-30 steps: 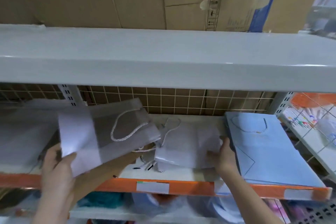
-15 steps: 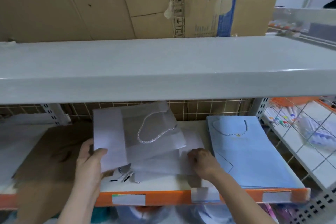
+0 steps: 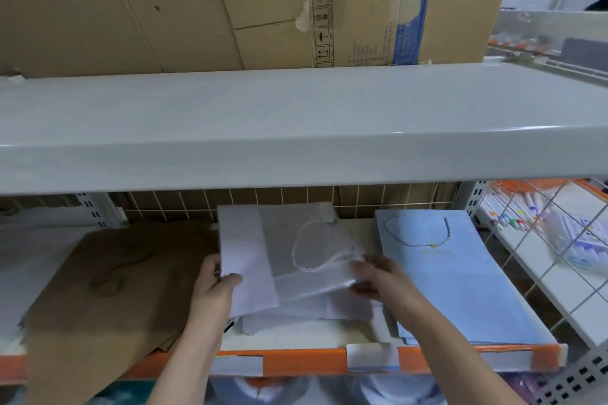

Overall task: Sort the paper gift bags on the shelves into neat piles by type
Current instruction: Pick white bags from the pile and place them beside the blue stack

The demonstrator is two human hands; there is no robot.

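On the shelf (image 3: 296, 344) I have brown bags (image 3: 108, 276) toward the left end, blue bags (image 3: 460, 283) at the right end, and the grey bag (image 3: 289, 256) mid-shelf over its pile. My left hand (image 3: 214, 289) pinches its left edge, my right hand (image 3: 378, 279) curls on its right edge. I should square the corners with the pile before letting go

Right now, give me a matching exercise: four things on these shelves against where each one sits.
Things:
1. grey-and-white bag
2. blue bag
3. brown bags
4. cardboard box

Places:
A. on the top shelf
B. right end of the lower shelf
C. left of the hands
D. held by both hands

Pairs: 1-D, 2-B, 3-C, 4-A
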